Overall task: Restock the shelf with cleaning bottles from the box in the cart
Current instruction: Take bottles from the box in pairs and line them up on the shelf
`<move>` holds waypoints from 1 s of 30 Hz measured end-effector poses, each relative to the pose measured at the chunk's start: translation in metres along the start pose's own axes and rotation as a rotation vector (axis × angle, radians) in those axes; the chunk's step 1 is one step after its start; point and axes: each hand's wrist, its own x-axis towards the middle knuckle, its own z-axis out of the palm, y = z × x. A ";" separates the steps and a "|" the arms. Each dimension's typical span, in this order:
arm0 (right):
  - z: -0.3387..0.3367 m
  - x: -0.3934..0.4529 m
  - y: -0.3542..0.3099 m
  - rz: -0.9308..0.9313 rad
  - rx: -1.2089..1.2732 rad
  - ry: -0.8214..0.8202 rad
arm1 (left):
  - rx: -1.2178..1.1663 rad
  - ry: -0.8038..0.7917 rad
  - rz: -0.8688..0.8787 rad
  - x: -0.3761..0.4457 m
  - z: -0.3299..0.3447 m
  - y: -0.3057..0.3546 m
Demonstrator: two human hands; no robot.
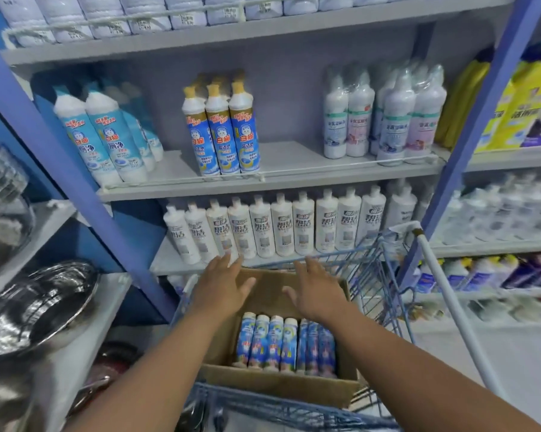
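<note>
Over the box in the cart, both hands spread flat, fingers loose, gripping nothing: left hand, right hand. Bottles lie in a row in the box, below the wrists. Shelf ahead holds three blue-label bottles mid-row, gaps either side.

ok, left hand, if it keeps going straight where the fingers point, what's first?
Probably the row of white tall plastic bottles on the lower shelf: the open left hand points up and forward at them. Depth unclear.
</note>
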 end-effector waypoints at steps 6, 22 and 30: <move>0.045 -0.026 0.026 0.074 0.066 -0.080 | -0.035 -0.102 -0.043 -0.021 0.045 0.010; 0.156 -0.003 0.062 0.329 0.233 -0.288 | -0.130 -0.366 -0.227 0.000 0.160 -0.031; 0.205 0.036 0.056 0.631 0.439 -0.418 | -0.331 -0.542 -0.399 0.042 0.223 -0.069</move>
